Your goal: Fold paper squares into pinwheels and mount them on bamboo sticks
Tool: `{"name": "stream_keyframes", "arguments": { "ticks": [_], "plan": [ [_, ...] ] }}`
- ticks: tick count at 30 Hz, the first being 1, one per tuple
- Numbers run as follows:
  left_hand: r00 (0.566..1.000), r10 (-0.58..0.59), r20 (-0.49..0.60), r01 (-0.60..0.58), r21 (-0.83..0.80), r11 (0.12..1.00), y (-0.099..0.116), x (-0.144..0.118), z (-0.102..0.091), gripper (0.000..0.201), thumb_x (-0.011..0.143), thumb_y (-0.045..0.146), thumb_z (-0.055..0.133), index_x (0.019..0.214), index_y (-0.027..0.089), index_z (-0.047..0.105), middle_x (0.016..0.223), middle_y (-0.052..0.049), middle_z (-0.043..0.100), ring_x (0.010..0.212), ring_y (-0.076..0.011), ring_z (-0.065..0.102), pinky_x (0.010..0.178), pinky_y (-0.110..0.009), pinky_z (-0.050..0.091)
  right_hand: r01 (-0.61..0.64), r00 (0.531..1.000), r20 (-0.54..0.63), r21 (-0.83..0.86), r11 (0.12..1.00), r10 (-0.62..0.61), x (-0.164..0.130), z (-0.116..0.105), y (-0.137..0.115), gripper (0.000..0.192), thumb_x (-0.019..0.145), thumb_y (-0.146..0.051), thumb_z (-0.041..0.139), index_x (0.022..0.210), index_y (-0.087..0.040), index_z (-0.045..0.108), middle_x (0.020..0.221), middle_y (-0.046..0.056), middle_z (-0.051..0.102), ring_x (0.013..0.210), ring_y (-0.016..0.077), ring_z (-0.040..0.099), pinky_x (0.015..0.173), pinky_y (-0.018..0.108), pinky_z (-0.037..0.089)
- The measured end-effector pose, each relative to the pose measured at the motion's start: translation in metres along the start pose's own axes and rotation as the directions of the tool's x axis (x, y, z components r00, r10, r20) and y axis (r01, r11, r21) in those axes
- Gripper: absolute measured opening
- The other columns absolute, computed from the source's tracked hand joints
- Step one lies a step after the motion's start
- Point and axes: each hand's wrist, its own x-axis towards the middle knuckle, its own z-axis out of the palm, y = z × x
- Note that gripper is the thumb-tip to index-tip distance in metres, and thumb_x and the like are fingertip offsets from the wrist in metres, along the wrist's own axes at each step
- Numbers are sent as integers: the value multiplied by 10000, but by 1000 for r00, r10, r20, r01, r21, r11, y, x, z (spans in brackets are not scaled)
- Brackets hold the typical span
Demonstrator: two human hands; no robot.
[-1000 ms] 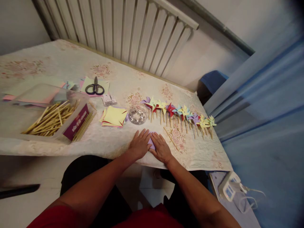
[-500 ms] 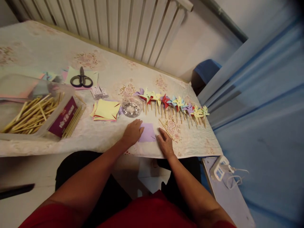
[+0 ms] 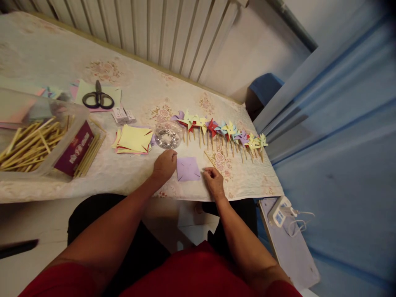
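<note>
Table (image 3: 130, 181) front edge: both hands flank purple paper (image 3: 187, 169), sep.

Scissors (image 3: 98, 97) on pale sheet, far left of dish (image 3: 167, 135). Small white packets (image 3: 123, 116) between scissors and dish. Yellow paper stack (image 3: 133, 139) just left of dish. Clear box (image 3: 34, 138) of wooden sticks further left; maroon carton (image 3: 73, 148) leaning against its right wall. Row of pinwheels (image 3: 222, 130) runs right from dish. Single stick (image 3: 210, 159) below row. Radiator (image 3: 145, 29) behind table (image 3: 49, 62). Power strip (image 3: 279, 210) well right, below table edge.
</note>
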Motion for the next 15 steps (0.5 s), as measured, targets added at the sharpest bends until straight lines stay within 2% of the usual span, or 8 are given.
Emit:
{"name": "stream_keyframes", "arguments": {
  "ticks": [9, 15],
  "plan": [
    [998, -41, 44, 43, -40, 998, 1, 2, -1, 302, 886, 212, 430, 1015, 174, 701, 1083, -94, 736, 1025, -215, 647, 902, -310, 461, -35, 997, 70, 9, 999, 34, 3, 5, -4, 234, 730, -346, 614, 900, -208, 697, 597, -69, 478, 593, 131, 443, 641, 267, 397],
    [998, -39, 52, 41, -37, 998, 3, 1, -3, 290, 885, 207, 432, 1003, 177, 696, 1064, -83, 741, 999, -208, 651, 879, -300, 466, -77, 989, 122, -26, 997, 80, 9, 9, -5, 271, 718, -389, 641, 917, -213, 693, 560, -78, 473, 553, 129, 438, 600, 264, 379]
  ]
}}
